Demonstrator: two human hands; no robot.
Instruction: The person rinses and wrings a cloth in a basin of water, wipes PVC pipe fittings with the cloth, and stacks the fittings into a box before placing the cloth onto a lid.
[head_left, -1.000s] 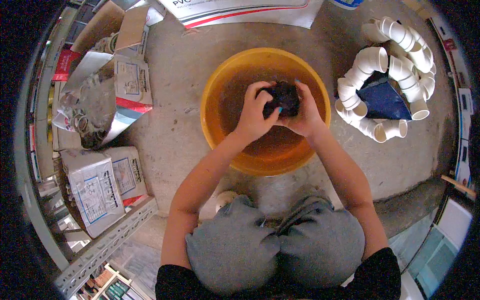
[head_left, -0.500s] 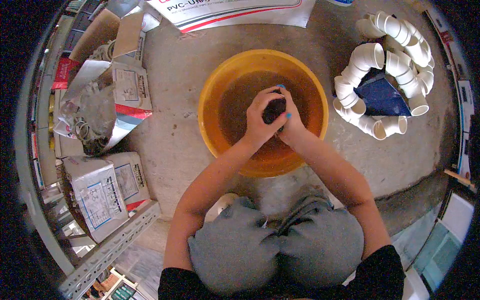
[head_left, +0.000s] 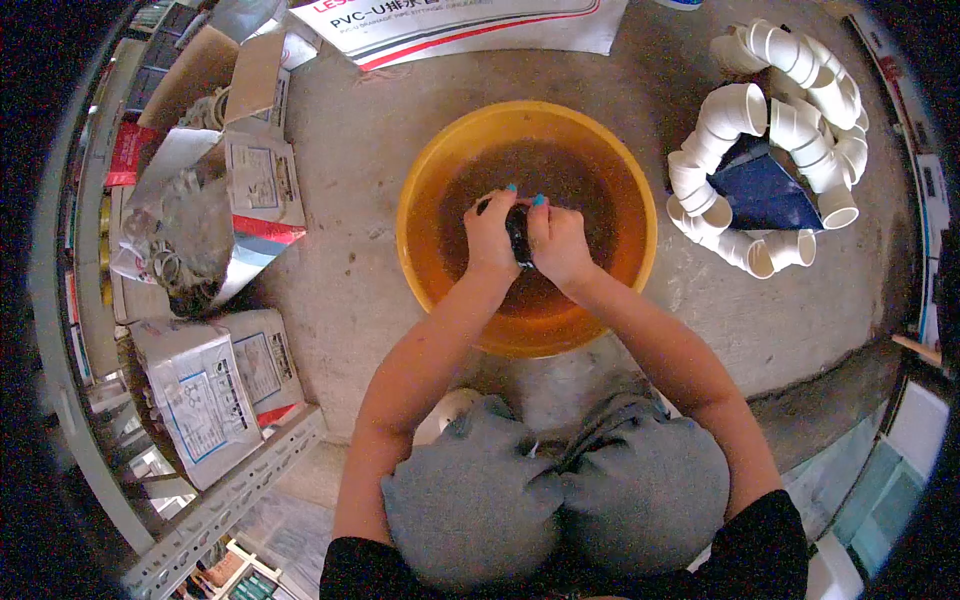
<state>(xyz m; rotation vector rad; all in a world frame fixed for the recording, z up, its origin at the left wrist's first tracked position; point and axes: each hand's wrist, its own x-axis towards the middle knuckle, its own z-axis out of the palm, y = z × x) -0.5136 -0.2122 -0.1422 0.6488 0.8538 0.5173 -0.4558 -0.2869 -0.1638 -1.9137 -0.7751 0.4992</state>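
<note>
A yellow plastic basin (head_left: 428,165) with dark, murky water (head_left: 520,160) in it stands on the floor in front of my knees. Over the water, both hands grip a black, wet-looking bundle (head_left: 518,237), too covered to tell its exact kind. My left hand (head_left: 489,238) wraps its left side, fingers curled and thumb toward the middle. From the other side my right hand (head_left: 560,243) closes on it with bent fingers. Blue nail polish shows on both hands. Part of the bundle is visible in the narrow gap between them.
White curved pipe fittings (head_left: 735,110) lie in a ring around a dark blue piece (head_left: 765,190) on the right. Opened cartons (head_left: 265,180) and a closed carton (head_left: 200,400) line the left by a metal rack (head_left: 230,510). A PVC-U box (head_left: 480,35) stands beyond the basin.
My hands have gone from cupping the dark bundle together to gripping it side by side, knuckles up. The left hand has shifted slightly left and nearer to me.
</note>
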